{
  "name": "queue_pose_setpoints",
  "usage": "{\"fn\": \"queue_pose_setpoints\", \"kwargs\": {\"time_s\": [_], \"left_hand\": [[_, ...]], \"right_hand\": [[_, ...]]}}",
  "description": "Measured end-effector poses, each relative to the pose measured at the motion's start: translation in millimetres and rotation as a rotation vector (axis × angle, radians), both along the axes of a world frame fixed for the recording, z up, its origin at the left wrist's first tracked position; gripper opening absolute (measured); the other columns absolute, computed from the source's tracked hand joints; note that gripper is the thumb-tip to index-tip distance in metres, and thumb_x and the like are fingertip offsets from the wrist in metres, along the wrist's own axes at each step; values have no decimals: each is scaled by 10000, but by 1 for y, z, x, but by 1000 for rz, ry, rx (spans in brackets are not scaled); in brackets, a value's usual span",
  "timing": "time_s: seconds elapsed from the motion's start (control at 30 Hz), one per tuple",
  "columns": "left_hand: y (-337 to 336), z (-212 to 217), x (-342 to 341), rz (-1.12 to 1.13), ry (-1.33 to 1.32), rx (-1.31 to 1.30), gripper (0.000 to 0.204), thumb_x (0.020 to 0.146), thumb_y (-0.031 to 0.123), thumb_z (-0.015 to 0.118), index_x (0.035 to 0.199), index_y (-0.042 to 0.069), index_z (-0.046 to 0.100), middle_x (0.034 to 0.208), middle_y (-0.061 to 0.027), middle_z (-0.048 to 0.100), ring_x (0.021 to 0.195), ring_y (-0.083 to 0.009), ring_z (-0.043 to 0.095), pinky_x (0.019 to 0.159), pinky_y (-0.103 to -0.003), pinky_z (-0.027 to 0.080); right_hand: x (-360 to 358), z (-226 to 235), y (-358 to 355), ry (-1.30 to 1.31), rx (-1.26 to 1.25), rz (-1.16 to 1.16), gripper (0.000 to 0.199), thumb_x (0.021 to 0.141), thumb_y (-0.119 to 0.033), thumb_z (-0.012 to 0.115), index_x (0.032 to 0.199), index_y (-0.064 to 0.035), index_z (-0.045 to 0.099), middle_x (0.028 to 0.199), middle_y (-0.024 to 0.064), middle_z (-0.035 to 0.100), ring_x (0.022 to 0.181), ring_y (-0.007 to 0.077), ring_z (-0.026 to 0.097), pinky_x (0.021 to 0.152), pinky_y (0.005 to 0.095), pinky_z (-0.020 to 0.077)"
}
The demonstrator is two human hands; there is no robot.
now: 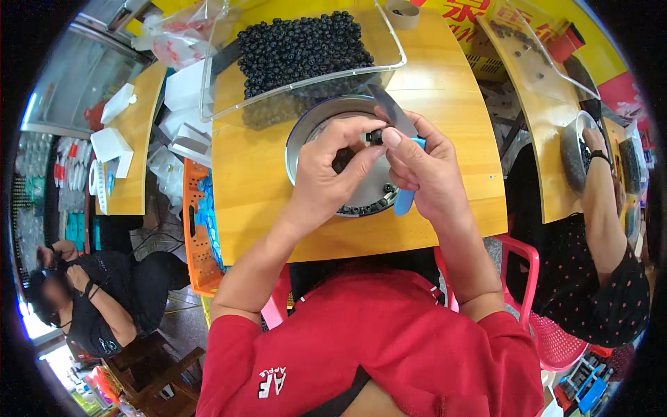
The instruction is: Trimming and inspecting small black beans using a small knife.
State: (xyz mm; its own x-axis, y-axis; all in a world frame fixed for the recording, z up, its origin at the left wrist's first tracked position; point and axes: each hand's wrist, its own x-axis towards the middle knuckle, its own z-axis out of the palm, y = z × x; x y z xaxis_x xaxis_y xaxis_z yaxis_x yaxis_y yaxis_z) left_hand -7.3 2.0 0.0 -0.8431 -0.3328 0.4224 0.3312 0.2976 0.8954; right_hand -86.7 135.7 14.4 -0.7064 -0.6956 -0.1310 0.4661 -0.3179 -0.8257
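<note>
Above a round metal bowl [292,156], my left hand [325,177] pinches a small black round piece [376,136] between thumb and fingers. My right hand [436,170] is closed around a knife [404,203] with a blue handle; its wide grey blade points up and away. The right thumb presses close to the black piece. Several similar black pieces [367,208] lie along the bowl's near side. Both hands hide part of the bowl's inside. Beyond it, a clear plastic bin [399,61] holds a heap of black round pieces [299,55].
A wooden table [458,215] carries the bowl and bin. An orange crate [198,236] with blue items stands left of it. On the right, a co-worker's arm [606,215] reaches into another bowl [574,156]. Another person [111,299] sits at the lower left.
</note>
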Motion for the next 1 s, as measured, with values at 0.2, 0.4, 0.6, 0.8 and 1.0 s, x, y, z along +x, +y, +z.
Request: {"fn": "queue_pose_setpoints", "kwargs": {"time_s": [0.2,0.4,0.6,0.8,1.0], "left_hand": [[-3,1,5,12,-13,-87,269,833,32,665,1099,38,625,852,16,631,661,-76,522,590,-218,435],[-6,-1,9,-186,-171,494,243,852,85,673,1088,43,632,706,45,540,566,-30,438,479,-186,332],[-12,2,8,-179,-194,533,218,870,120,662,1070,38,630,676,43,528,544,-12,409,452,-171,296],[-20,5,7,-141,-279,418,188,858,119,677,1020,36,630,769,14,608,609,-20,480,510,-167,363],[-19,7,8,-131,-225,334,202,827,113,707,985,12,632,891,-4,627,797,-71,543,700,-217,444]], "right_hand": [[0,-1,1,-32,-1,63,356,884,-170,646,1200,-31,560,607,-98,417,458,-14,290,408,168,233],[1,2,-1,-51,0,92,353,907,-181,615,1214,-20,550,601,-90,408,456,-10,290,416,166,232],[5,6,2,399,113,-53,345,972,-207,498,1249,-4,532,664,-5,545,470,4,327,430,171,262],[3,3,2,601,163,36,369,987,-208,463,1300,-17,507,674,18,583,478,2,333,451,161,277],[-3,4,4,546,187,84,361,987,-211,468,1283,-13,526,647,16,582,478,4,334,444,167,272]]}}
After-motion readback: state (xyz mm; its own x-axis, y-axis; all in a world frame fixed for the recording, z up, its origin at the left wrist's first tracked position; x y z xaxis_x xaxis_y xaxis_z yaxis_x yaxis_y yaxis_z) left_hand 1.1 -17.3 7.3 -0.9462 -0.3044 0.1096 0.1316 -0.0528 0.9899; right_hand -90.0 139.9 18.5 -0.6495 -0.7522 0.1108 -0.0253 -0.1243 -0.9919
